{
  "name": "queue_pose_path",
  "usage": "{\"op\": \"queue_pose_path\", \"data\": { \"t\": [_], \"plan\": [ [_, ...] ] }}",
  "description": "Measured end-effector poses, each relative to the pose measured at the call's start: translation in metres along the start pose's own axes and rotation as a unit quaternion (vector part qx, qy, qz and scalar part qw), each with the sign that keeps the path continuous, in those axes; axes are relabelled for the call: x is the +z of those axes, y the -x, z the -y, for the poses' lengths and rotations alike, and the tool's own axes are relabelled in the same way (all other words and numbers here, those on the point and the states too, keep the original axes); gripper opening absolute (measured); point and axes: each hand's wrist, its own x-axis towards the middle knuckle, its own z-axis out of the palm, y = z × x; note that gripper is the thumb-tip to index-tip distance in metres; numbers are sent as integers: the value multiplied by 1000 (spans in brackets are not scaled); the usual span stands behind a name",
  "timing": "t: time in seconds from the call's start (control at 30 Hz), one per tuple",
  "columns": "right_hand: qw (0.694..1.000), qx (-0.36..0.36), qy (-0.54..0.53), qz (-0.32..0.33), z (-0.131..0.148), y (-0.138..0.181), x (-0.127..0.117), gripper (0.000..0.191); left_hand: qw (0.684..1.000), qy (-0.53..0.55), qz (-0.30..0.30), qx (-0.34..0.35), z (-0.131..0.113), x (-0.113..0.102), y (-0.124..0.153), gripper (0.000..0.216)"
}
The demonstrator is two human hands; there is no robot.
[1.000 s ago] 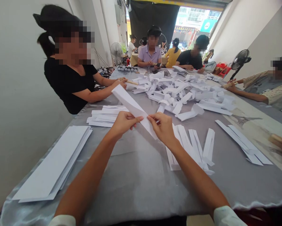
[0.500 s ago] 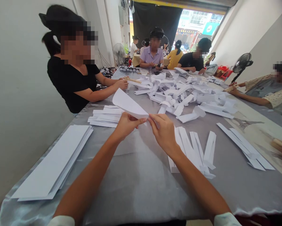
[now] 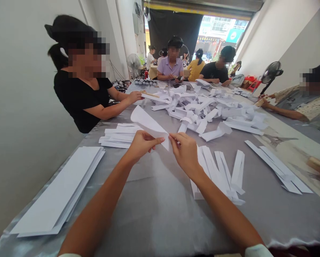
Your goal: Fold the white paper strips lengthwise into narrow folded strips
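My left hand (image 3: 142,144) and my right hand (image 3: 184,150) both pinch the near end of one white paper strip (image 3: 147,122), held a little above the grey tablecloth (image 3: 160,210). The strip points away to the upper left and looks curved or partly folded along its length. Just right of my right hand lies a small row of folded paper strips (image 3: 219,171). A stack of flat white sheets (image 3: 60,191) lies at the near left.
A big heap of folded paper pieces (image 3: 205,107) covers the table's middle. Flat strips (image 3: 119,135) lie near a person in black (image 3: 79,92) at the left. More strips (image 3: 279,166) lie right. Other people sit at the far end and right side. A fan (image 3: 269,73) stands far right.
The strip has been turned and flexed between my fingers, from a long flat slant to a shorter, curved shape. Both hands stay pinched on its near end.
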Motion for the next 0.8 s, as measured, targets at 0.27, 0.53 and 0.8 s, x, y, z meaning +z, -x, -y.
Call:
{"op": "queue_pose_path", "data": {
  "t": [0.27,0.53,0.8],
  "plan": [
    [999,-23,-16,-22,5,3,3,25,1000,3,12,17,-1,3,1,41],
    [997,-35,-63,-32,1,-1,3,24,1000,11,22,19,-10,-2,4,41],
    [998,-24,-52,-25,4,3,5,25,999,33,-26,18,-8,6,3,46]
  ]
}}
